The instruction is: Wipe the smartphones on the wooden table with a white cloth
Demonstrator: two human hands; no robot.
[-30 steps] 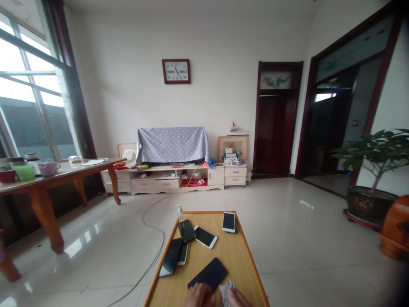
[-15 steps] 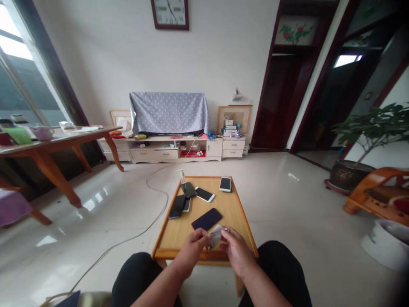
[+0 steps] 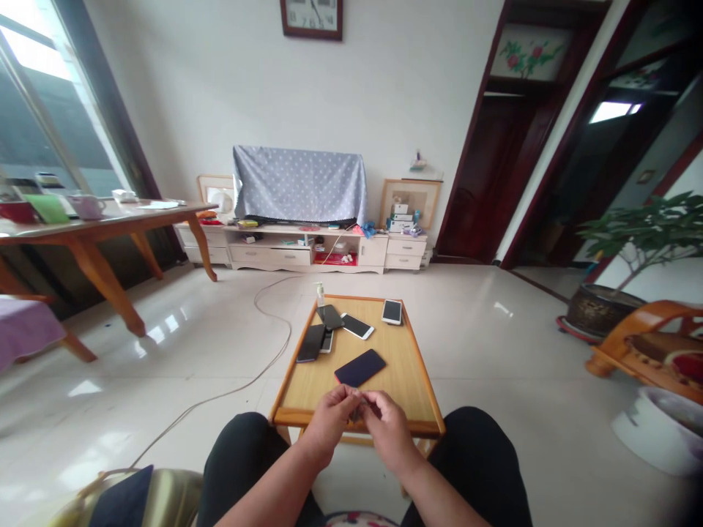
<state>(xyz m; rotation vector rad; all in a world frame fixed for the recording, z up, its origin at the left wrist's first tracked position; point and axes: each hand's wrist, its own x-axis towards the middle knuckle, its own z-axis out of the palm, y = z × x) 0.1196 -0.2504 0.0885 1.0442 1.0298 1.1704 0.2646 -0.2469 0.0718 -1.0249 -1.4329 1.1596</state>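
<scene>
My left hand and my right hand meet above the near edge of the small wooden table. The fingers of both are pinched together on a thin, whitish, see-through piece, like a bit of plastic film, now mostly hidden between them. Just beyond my fingertips lies a dark phone with a reddish edge. Farther off rest a white phone with a black screen, another white phone at the far right corner, and dark phones at the left, partly overlapping others.
A pump bottle stands at the table's far left corner. A cable runs over the floor on the left. My knees flank the table. Beyond are a low white cabinet, a dining table and a potted plant.
My hands have drawn together, and the whitish see-through piece that showed between them is now mostly covered by my fingers. The view has shifted slightly; the phones lie as before.
</scene>
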